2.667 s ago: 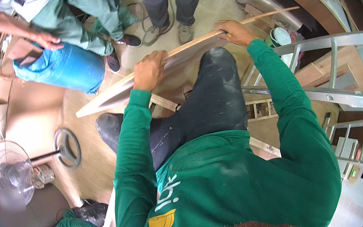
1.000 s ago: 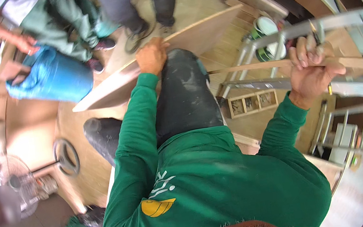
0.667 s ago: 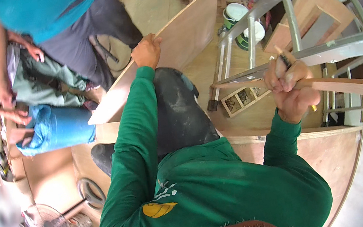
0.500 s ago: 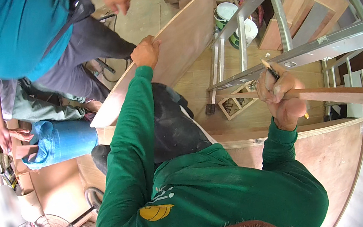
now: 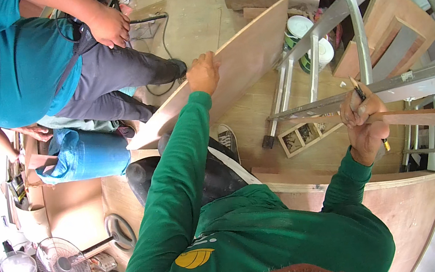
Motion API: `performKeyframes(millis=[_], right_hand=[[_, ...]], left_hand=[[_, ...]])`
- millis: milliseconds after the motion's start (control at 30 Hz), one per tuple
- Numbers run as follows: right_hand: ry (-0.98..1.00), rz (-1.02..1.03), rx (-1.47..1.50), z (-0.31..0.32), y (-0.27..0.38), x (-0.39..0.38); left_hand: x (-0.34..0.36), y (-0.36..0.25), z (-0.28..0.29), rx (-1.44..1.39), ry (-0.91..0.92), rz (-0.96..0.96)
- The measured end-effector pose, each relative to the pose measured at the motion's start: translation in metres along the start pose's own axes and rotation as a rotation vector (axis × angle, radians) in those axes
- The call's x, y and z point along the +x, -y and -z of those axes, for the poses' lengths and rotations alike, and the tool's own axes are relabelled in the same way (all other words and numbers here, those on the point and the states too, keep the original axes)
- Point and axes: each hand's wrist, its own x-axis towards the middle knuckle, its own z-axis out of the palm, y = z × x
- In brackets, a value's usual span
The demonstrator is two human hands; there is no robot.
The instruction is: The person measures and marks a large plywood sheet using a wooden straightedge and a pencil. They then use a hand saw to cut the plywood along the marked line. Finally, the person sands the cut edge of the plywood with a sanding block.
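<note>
My left hand (image 5: 204, 75) grips the upper edge of a tilted plywood board (image 5: 251, 58) above my bent legs. At right, my right hand (image 5: 362, 120) is closed on a thin wooden strip (image 5: 425, 117), with a pencil (image 5: 356, 87) between the same fingers. The strip crosses in front of an aluminium ladder (image 5: 357, 30); its far end is hard to make out. Below the ladder lies a wooden compartment box (image 5: 298, 139) of small hardware.
A teal-shirted person (image 5: 16, 70) stands at upper left, another person's arm (image 5: 5, 145) behind, beside a blue container (image 5: 99, 156). A fan (image 5: 63, 265) is lower left. Buckets (image 5: 300, 28), wooden panels (image 5: 410, 17) and a curved plywood piece (image 5: 408, 209) are at right.
My right hand has left the board and moved right, taking the strip with the pencil. My view has turned. The teal-shirted person shows more at upper left, one hand moved leftward.
</note>
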Motion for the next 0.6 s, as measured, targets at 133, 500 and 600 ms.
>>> performKeyframes(millis=[133, 500, 600], right_hand=[[-0.027, 0.034, -0.018, -0.005, 0.003, -0.005], [-0.095, 0.149, -0.146, -0.034, 0.048, -0.015], [-0.058, 0.201, -0.203, -0.046, 0.066, -0.024]], left_hand=[[-0.005, 0.006, 0.01, 0.022, 0.055, 0.014], [0.032, 0.044, 0.018, -0.134, 0.456, 0.027], [0.019, 0.08, 0.034, -0.12, 0.614, -0.033]])
